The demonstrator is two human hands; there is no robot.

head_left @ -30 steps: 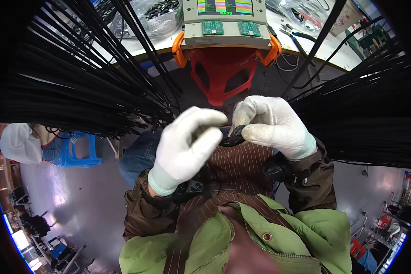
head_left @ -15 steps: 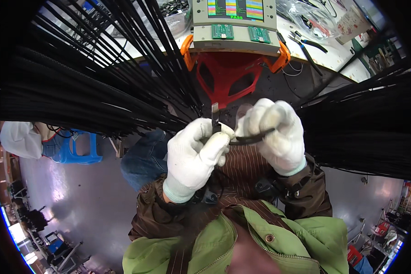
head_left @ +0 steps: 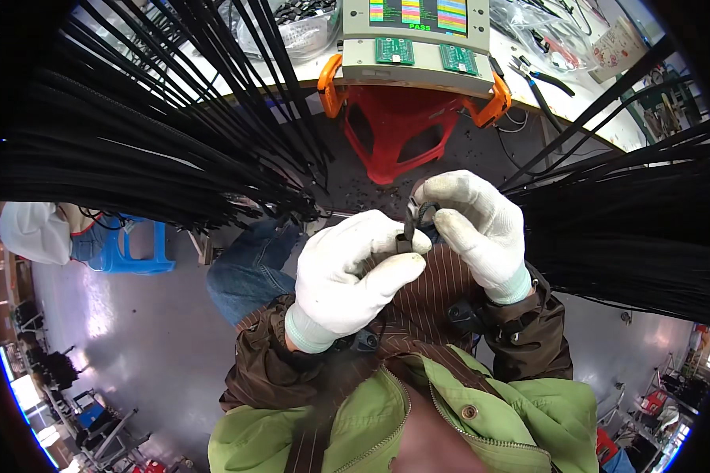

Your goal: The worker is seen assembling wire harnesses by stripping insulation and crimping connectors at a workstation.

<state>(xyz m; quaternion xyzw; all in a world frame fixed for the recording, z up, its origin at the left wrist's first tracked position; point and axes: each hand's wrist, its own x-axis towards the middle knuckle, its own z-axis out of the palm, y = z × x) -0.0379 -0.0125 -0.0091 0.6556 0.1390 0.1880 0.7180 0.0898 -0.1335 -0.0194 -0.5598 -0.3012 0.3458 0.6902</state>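
Observation:
Both of my hands wear white knitted gloves and meet in front of my striped apron. Between them is a short black cable [head_left: 409, 226], bent into a small loop near the right fingertips. My left hand [head_left: 347, 272] pinches its dark connector end between thumb and forefinger. Thumb and fingers of my right hand [head_left: 479, 229] close on the looped part, just above and right of the left fingertips. The fine shape of the connector is too small to make out.
Thick bundles of black cables hang at left [head_left: 134, 158] and right [head_left: 623, 229]. Ahead, a tester with a screen [head_left: 412, 59] and green circuit boards stands on a white bench, beside pliers [head_left: 540, 83]. A red stool [head_left: 398, 130] stands below; a blue stool [head_left: 138, 248] and another person's white sleeve [head_left: 35, 232] are left.
The cable was stretched sideways with its metal plug upright above my left hand; now it is turned and looped between the fingertips. My right fingers have shifted left toward the left hand.

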